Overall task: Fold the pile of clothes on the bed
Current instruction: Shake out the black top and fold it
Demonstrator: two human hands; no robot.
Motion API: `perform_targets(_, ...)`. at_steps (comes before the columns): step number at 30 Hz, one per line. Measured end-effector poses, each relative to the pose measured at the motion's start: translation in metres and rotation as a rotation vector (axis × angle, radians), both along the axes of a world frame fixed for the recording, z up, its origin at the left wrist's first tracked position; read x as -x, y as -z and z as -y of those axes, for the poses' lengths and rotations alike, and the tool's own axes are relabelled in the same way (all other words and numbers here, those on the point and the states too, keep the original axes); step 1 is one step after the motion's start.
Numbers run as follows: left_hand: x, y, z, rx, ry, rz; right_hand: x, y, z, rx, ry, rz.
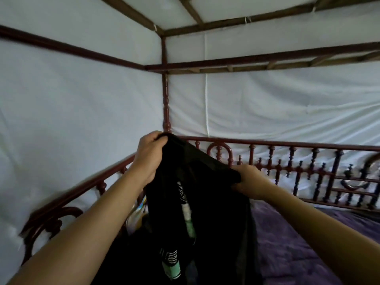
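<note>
Fingers of the left hand and right hand curl tight on a black garment's top edge, holding it up over the purple bedspread.

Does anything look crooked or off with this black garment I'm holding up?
Only the black garment itself: the left hand grips its edge higher than the right hand does, so the top edge slants down to the right and the cloth hangs bunched.
</note>
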State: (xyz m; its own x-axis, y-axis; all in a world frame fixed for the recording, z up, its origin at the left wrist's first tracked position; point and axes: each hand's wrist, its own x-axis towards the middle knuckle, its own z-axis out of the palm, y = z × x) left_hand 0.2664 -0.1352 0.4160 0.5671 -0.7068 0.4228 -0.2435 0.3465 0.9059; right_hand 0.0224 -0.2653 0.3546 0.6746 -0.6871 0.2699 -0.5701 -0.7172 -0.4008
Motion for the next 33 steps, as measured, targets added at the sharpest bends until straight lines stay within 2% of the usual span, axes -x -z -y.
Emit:
perform_targets(2, -0.011, -0.022, -0.007, 0.008, -0.043, -0.017, 0.009, 0.005, 0.01, -0.018, 0.145, -0.085)
perform_targets(3, -0.016, -0.03, -0.012, -0.006, -0.062, -0.016, 0.014, 0.003, 0.014, -0.091, 0.212, -0.053)
perform_targets(7, -0.031, -0.032, -0.022, -0.148, -0.134, 0.162, 0.022, -0.039, 0.016, -0.523, 0.315, 0.502)
perform_targets(10, -0.031, -0.018, -0.021, -0.232, -0.14, 0.285, 0.005, -0.082, -0.001, -0.601, 0.231, 0.682)
perform_targets(13, -0.023, 0.004, -0.021, -0.276, -0.147, 0.22, -0.012, -0.115, -0.011, -0.502, 0.182, 0.732)
perform_targets(16, -0.009, 0.019, -0.02, -0.296, -0.07, 0.034, -0.018, -0.134, -0.007, -0.356, 0.171, 0.665)
perform_targets(18, 0.0, 0.024, -0.022, -0.302, 0.015, 0.119, -0.017, -0.138, -0.001, -0.217, 0.184, 0.555)
perform_targets(20, 0.005, 0.028, -0.023, -0.408, 0.061, 0.435, -0.011, -0.139, 0.006, -0.088, 0.205, 0.458)
perform_targets(22, 0.012, 0.036, -0.025, -0.573, -0.104, 0.872, -0.003, -0.14, 0.013, -0.03, 0.219, 0.395)
perform_targets(23, 0.014, 0.039, -0.023, -0.586, -0.218, 0.992, 0.001, -0.139, 0.016, -0.002, 0.226, 0.358)
perform_targets(24, 0.014, 0.039, -0.019, -0.566, -0.309, 1.006, 0.005, -0.138, 0.019, 0.033, 0.23, 0.315)
perform_targets(26, 0.009, 0.033, -0.013, -0.493, -0.397, 0.827, 0.013, -0.132, 0.024, 0.094, 0.222, 0.23)
perform_targets(29, -0.006, 0.014, -0.012, -0.403, -0.36, 0.624, 0.031, -0.118, 0.032, 0.159, 0.21, 0.033)
perform_targets(31, -0.013, 0.0, -0.014, -0.343, -0.355, 0.621, 0.044, -0.106, 0.037, 0.205, 0.241, -0.191)
perform_targets(33, -0.012, -0.011, -0.016, -0.267, -0.323, 0.646, 0.053, -0.093, 0.041, 0.101, 0.24, -0.218)
